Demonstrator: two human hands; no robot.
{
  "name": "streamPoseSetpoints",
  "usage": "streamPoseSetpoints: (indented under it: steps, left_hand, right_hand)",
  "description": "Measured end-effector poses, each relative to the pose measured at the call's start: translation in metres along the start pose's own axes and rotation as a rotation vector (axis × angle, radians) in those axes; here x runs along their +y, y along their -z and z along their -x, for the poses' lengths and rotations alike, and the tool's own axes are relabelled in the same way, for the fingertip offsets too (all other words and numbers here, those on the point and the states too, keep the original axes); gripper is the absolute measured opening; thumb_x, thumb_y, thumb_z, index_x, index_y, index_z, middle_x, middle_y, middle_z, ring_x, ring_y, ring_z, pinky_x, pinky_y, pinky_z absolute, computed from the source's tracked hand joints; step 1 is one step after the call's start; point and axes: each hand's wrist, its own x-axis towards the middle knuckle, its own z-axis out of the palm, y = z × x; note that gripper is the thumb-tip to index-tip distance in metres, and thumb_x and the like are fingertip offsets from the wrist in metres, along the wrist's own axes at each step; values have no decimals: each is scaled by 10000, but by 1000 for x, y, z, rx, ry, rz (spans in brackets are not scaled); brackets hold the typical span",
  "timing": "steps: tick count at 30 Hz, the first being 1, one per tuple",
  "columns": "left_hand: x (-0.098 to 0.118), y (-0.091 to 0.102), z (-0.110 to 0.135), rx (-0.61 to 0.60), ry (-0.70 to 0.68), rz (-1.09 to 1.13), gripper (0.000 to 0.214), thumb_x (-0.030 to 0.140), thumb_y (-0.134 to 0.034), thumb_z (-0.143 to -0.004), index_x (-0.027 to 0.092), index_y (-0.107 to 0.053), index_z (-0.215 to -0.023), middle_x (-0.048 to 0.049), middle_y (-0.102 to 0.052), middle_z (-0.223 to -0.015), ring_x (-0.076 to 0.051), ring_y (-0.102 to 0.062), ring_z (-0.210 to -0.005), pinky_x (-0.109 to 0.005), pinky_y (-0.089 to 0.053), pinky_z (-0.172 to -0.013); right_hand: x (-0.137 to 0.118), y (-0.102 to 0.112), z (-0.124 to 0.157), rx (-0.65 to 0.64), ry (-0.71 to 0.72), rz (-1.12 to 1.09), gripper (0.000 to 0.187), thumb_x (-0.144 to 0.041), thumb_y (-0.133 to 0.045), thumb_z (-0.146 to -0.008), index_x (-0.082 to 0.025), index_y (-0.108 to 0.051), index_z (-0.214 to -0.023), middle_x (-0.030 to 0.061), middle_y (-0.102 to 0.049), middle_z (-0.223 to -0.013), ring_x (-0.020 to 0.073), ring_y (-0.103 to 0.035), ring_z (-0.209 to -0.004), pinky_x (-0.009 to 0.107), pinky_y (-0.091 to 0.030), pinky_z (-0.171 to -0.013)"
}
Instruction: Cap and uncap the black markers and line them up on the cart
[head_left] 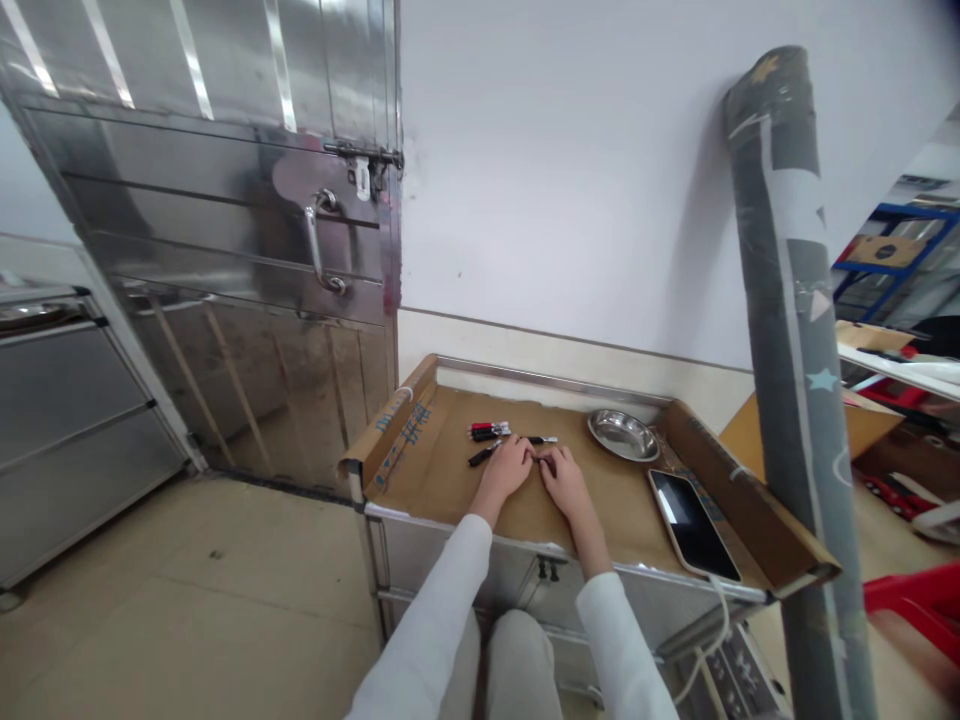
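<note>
My left hand (510,466) and my right hand (564,482) are close together over the cardboard-lined tabletop (450,490). Both have their fingers bent and closed round a small black piece (541,460), mostly hidden by the fingertips. Just beyond the left hand lie several short sticks with silver ends, which look like alligator clips: red ones (484,427) and black ones (484,435) side by side. One black clip (480,457) lies by the left wrist, and another black clip (540,440) rests beyond the fingertips.
A round metal dish (624,435) sits at the back right. Nearer me, a phone (694,525) lies with a white cable (709,650) hanging below. Cardboard walls (742,485) edge the table's sides. A tall patterned roll (795,300) leans on the right, and a metal door (225,230) stands left.
</note>
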Motion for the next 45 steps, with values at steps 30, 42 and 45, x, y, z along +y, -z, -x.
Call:
streamPoseSetpoints:
  steps: [30, 42, 45]
  left_hand:
    - [-1, -1, -1, 12, -9, 0, 219, 123, -435, -882, 189, -626, -964, -61, -610, -1037, -176, -607, -926, -312, -460, -913]
    - [-1, -2, -2, 5, -9, -6, 222, 133, -423, -895, 185, -629, -959, -68, -614, -1035, -176, -608, -920, -316, -466, -903]
    - [-2, -3, -4, 16, -20, -12, 214, 131, -429, -892, 184, -628, -950, -67, -613, -1040, -177, -607, -921, -317, -464, -907]
  right_hand:
    - [4, -3, -1, -2, 4, -33, 159, -197, -449, -860, -204, -597, -916, 62, -562, -930, 189, -598, -826, 348, -499, -815]
    - [0, 1, 1, -19, -14, -21, 146, -202, -470, -856, -206, -607, -906, 49, -565, -904, 179, -593, -800, 315, -483, -785]
    - [-2, 3, 1, -26, -21, -14, 148, -199, -476, -855, -204, -610, -916, 54, -567, -909, 185, -592, -804, 320, -480, -787]
